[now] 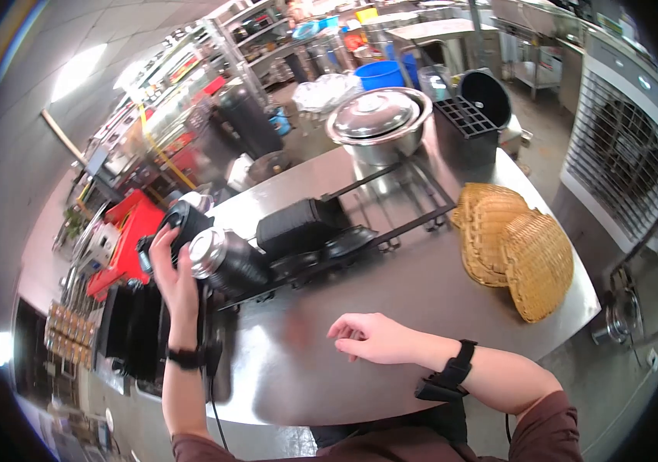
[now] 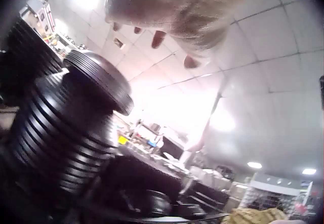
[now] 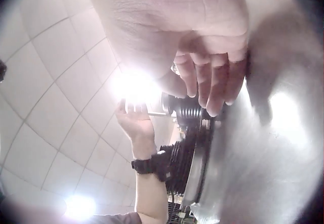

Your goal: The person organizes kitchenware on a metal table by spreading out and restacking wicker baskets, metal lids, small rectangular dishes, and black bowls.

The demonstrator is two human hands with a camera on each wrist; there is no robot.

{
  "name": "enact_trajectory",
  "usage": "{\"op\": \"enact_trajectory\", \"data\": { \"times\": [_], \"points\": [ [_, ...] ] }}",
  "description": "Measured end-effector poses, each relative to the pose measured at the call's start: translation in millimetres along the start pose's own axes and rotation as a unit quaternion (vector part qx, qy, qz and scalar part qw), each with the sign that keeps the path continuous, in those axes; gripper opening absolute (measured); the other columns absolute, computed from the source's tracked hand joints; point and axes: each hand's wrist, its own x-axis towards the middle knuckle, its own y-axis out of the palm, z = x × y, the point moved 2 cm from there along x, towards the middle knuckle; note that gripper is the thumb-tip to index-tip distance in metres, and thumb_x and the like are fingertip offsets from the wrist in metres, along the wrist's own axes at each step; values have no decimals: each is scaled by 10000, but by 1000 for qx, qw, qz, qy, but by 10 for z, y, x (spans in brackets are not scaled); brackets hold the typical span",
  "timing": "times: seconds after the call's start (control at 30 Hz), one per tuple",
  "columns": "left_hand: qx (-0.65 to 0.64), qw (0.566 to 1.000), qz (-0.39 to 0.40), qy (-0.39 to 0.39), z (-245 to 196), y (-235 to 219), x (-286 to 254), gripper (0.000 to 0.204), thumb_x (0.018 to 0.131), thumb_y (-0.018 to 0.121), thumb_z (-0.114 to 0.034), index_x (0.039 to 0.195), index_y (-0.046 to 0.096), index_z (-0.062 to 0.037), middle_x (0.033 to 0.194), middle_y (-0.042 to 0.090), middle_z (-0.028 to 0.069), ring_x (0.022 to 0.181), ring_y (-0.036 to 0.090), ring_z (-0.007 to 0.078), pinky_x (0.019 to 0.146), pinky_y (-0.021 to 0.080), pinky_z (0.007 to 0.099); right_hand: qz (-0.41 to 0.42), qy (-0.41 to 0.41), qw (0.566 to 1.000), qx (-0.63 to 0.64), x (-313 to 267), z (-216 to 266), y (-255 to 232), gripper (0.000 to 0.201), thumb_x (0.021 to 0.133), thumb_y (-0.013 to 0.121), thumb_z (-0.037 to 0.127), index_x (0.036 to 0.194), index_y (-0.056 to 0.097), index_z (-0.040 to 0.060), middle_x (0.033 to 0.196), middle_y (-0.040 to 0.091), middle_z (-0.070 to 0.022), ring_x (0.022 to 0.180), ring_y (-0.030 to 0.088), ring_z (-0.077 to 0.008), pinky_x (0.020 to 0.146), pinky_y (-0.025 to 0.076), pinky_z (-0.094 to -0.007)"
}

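Observation:
My left hand [image 1: 178, 289] is raised at the table's left edge, fingers extended, beside a black jar with a silver top [image 1: 229, 260]. In the left wrist view, that hand [image 2: 177, 6] hangs above a black ribbed vessel [image 2: 66, 128], with a gap between them. My right hand [image 1: 379, 339], fingers loosely bent and holding nothing, is over the steel table [image 1: 421, 292]. The right wrist view shows its palm and slack fingers [image 3: 217, 82]. Black ribbed containers [image 1: 302, 223] and dark dishes [image 1: 350, 242] sit around a black metal rack [image 1: 417, 223].
Woven straw pieces [image 1: 541, 262] lie on the right of the table. A steel bowl with a lid [image 1: 379, 119] and a black basket [image 1: 468, 135] stand at the back. More black containers [image 1: 132, 331] are beyond the left edge; a cooler fan [image 1: 622, 138] stands at right.

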Motion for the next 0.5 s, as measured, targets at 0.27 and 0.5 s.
{"op": "enact_trajectory", "data": {
  "times": [0.27,0.5],
  "points": [
    [-555,712,231,-364,-602,470,-1008,320,1072,489,-381,1118,586,-79,779,566,68,646,554,168,560,443,299,15,37,999,17,42,-28,-69,304,1061,602,224,1293,618,28,1098,687,-81,869,723,-152,821,565,-325],
    [-634,539,274,-482,-492,989,-1482,326,1026,521,-424,1092,626,-123,890,565,34,838,536,183,740,439,339,40,80,984,153,76,-113,-185,313,1097,569,193,1335,561,-9,1117,672,-99,960,728,-191,903,595,-344]
  ]
}}
